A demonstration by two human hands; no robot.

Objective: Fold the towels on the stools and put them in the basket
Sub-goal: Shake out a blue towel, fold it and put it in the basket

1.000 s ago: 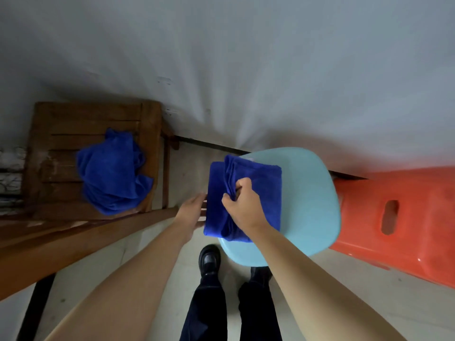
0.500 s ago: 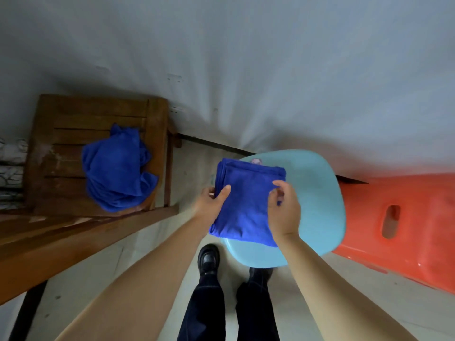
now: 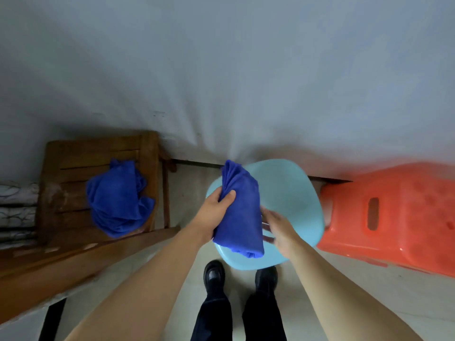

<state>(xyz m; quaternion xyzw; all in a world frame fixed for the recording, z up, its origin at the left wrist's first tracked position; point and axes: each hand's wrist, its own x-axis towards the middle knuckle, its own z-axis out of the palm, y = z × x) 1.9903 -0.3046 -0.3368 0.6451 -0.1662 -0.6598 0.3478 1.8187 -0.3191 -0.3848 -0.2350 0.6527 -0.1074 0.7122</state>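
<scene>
Head view: left hand [image 3: 213, 210] grips folded blue towel [image 3: 242, 212], fingers curled round it, above light blue stool [image 3: 294, 200] at centre frame. Right hand [image 3: 279, 226] beside it, blurred, fingers apart. Crumpled towel [image 3: 115, 199] lies on wooden stool [image 3: 73, 156], left.

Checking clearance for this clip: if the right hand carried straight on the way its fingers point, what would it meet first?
Most likely the folded blue towel gripped by the left hand; the open right hand points up-left at its side, though blur leaves the gap unclear.
</scene>
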